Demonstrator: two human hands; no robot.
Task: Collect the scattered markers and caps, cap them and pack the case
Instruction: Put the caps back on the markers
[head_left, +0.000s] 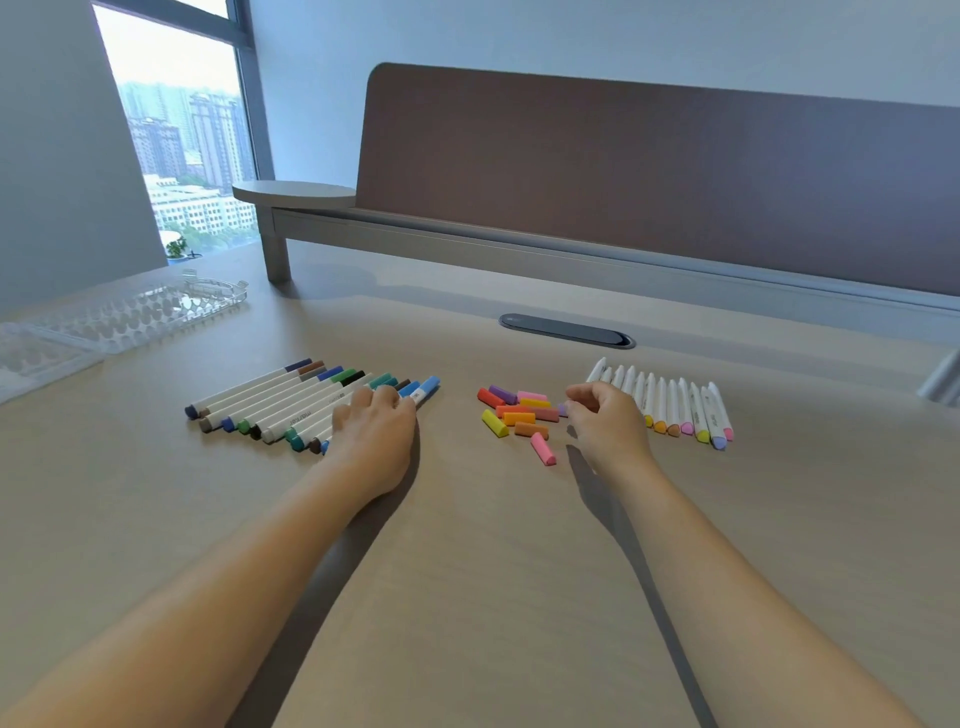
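Markers with caps lie left on our worktop, slanting near-left to far-right under our flat, open left hand. Uncapped markers lie right, coloured ends near. Our right hand pinches a purple cap beside loose caps. Clear case sits far left.

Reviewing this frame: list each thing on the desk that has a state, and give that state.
Clear plastic marker case: open, no markers inside.
Row of dark-coloured capped markers: capped, lying flat.
Row of white uncapped markers: caps off, lying side by side.
Pile of loose bright caps: off, scattered.
Left hand: flat on capped markers.
Right hand: pinching a purple cap.
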